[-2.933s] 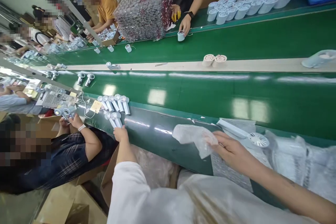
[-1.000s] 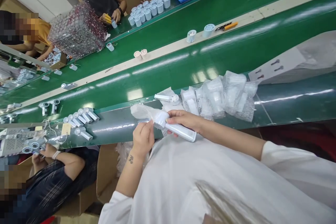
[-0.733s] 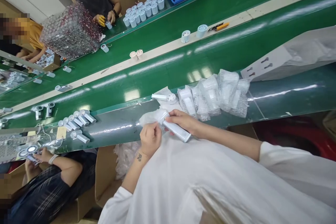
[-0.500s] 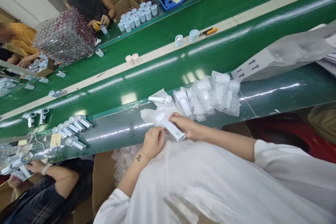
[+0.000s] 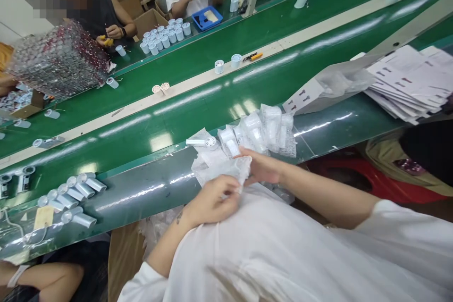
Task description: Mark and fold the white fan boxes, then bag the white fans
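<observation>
My left hand (image 5: 217,200) pinches the edge of a translucent white plastic bag (image 5: 224,168) near my waist. On the bag's other side is my right hand (image 5: 264,168), its thumb and fingers around the bag's edge. The white handled device seen earlier does not show; whether it is inside the bag I cannot tell. Just beyond the bag, a white handheld device with a round vented head (image 5: 210,142) lies on thin wrapping (image 5: 214,155). Beside it, several bubble-wrapped devices (image 5: 255,127) stand in a row.
Several silvery handled devices (image 5: 85,188) lie at left on the grey bench strip (image 5: 141,188). Printed sheets (image 5: 410,82) are piled at right. Beyond runs a green conveyor (image 5: 191,104) with a pale divider (image 5: 130,104), cups and orange-handled pliers (image 5: 254,56). Co-workers sit opposite and at left.
The white handled device has gone from sight, and both hands now hold the bag higher and flatter. My left hand has moved right. The view has swung right, showing more printed sheets.
</observation>
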A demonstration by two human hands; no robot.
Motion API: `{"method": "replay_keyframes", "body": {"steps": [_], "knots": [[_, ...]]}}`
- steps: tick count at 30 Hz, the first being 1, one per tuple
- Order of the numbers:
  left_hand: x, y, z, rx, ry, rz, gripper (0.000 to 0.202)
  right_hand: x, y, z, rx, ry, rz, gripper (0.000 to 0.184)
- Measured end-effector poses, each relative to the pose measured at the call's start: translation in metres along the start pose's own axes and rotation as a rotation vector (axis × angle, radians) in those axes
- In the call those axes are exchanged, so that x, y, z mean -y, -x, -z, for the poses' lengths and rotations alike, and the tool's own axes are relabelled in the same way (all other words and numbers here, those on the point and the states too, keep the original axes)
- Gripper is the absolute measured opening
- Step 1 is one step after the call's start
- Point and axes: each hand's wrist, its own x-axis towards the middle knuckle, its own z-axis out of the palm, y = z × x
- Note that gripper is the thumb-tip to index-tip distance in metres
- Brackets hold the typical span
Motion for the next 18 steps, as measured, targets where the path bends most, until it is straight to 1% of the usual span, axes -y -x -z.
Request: {"method": "replay_keyframes", "body": {"steps": [1,2,3,4,5,6,7,8,9,10,11,12,13,14,15,16,18], "knots": [[-0.003,-0.010,-0.005,0.152,-0.024,-0.047,0.020,-0.003,-0.007,0.001,0.033,-0.042,-0.053,0.042],[-0.005,-0.018,-0.009,0.271,-0.048,-0.077,0.021,-0.005,-0.014,0.001,0.071,-0.047,-0.094,0.039],[-0.006,-0.024,-0.012,0.343,-0.066,-0.090,0.022,-0.007,-0.018,0.002,0.091,-0.031,-0.106,0.036],[-0.005,-0.027,-0.013,0.366,-0.070,-0.083,0.023,-0.008,-0.020,0.005,0.082,-0.003,-0.085,0.038],[-0.003,-0.026,-0.011,0.348,-0.057,-0.062,0.022,-0.008,-0.019,0.008,0.048,0.037,-0.027,0.045],[0.003,-0.021,-0.005,0.297,-0.032,-0.028,0.022,-0.009,-0.017,0.014,-0.012,0.093,0.066,0.054],[0.012,-0.013,0.004,0.209,-0.006,0.023,0.022,-0.008,-0.015,0.021,-0.097,0.173,0.182,0.061],[0.023,-0.001,0.017,0.084,0.012,0.092,0.022,-0.009,-0.013,0.029,-0.207,0.282,0.309,0.065],[0.038,0.014,0.033,-0.084,0.014,0.188,0.021,-0.009,-0.013,0.039,-0.347,0.421,0.439,0.065],[0.055,0.031,0.053,-0.293,-0.006,0.318,0.019,-0.010,-0.017,0.049,-0.502,0.595,0.535,0.065],[0.074,0.052,0.076,-0.531,-0.048,0.466,0.016,-0.012,-0.024,0.059,-0.662,0.779,0.600,0.063],[0.093,0.074,0.101,-0.773,-0.104,0.628,0.013,-0.014,-0.034,0.069,-0.788,0.954,0.636,0.060],[0.111,0.098,0.129,-0.999,-0.166,0.781,0.010,-0.018,-0.047,0.076,-0.843,1.110,0.663,0.058],[0.127,0.122,0.157,-1.153,-0.221,0.874,0.010,-0.021,-0.062,0.082,-0.849,1.242,0.684,0.058],[0.142,0.146,0.185,-1.270,-0.267,0.941,0.011,-0.026,-0.076,0.086,-0.859,1.339,0.701,0.059],[0.154,0.168,0.210,-1.352,-0.300,0.981,0.013,-0.031,-0.089,0.088,-0.892,1.404,0.726,0.060],[0.176,0.202,0.254,-1.443,-0.328,1.024,0.015,-0.041,-0.107,0.088,-1.005,1.449,0.758,0.066]]}}
